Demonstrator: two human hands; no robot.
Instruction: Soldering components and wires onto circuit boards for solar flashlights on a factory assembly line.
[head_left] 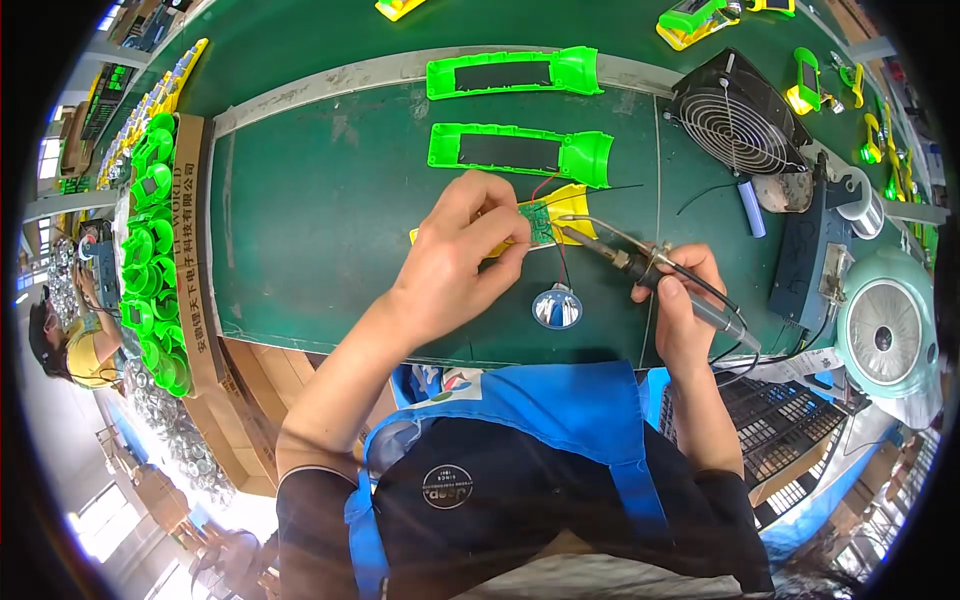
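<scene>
Head view: the left hand (470,255) is bent over a green circuit board (538,214), its thumb and fingertips drawn together at the board's left edge; whether they pinch the board or some small part is hidden, so I cannot tell. The right hand (690,310) is wrapped around the handle of a soldering iron (625,262), whose tip points left and lies at the board, a thin metal tube running alongside it. The board sits on a yellow shell (574,198), partly covered by the left hand, near the middle of the green worktop (310,220). Thin wires lead from the board down to a round lamp (557,308) nearer the worktop's front edge. Beyond the board lie two green shells (518,150), one behind the other, each with a dark panel. To the right stand a black fan (738,125), a blue cell (752,208), a blue box (800,260), a solder spool (860,205) and a mint-green fan (887,325). At the left, green rings (155,260) are stacked beside a carton wall (195,290).
</scene>
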